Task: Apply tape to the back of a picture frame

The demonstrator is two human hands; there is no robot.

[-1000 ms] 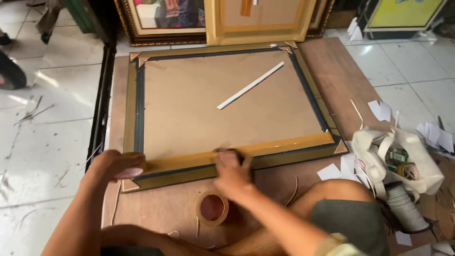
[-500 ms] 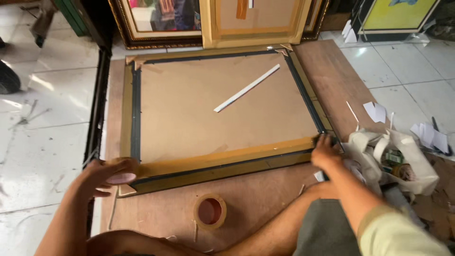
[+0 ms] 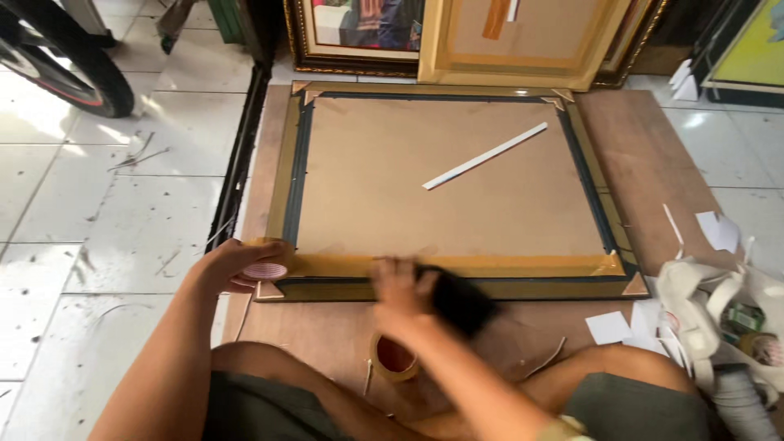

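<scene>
Your left hand [image 3: 233, 269] sits at the near-left corner of the picture frame [image 3: 287, 175], fingers curled round a roll of tape [image 3: 265, 269] whose pale face shows just past your fingertips; the roll rests against the frame's gold edge. Hand is clenched on the roll, grasping it.

Your right hand [image 3: 400, 294] is over the near rail of the frame, about midway along, blurred. A dark, smeared object [image 3: 461, 300] lies under or against its fingers; what it is cannot be told, nor whether the hand grips it or only presses on it.

The frame lies face down on a brown wooden board [image 3: 653, 171] on the floor, its tan backing sheet [image 3: 408, 139] uppermost. A strip of amber tape [image 3: 523, 265] runs along the near edge where backing meets rail. A thin white strip [image 3: 486, 155] lies loose and slanted on the backing, well apart from both hands.

A second roll of brown tape [image 3: 394, 359] stands on the board just in front of your knees, below the right hand.

To your right: paper scraps [image 3: 608, 327] and a white bag [image 3: 719, 318] holding small items. Beyond the far rail, more framed pictures [image 3: 523, 41] lean upright. Far left, a wheel [image 3: 73, 65] on the white tiled floor [image 3: 82, 204].
</scene>
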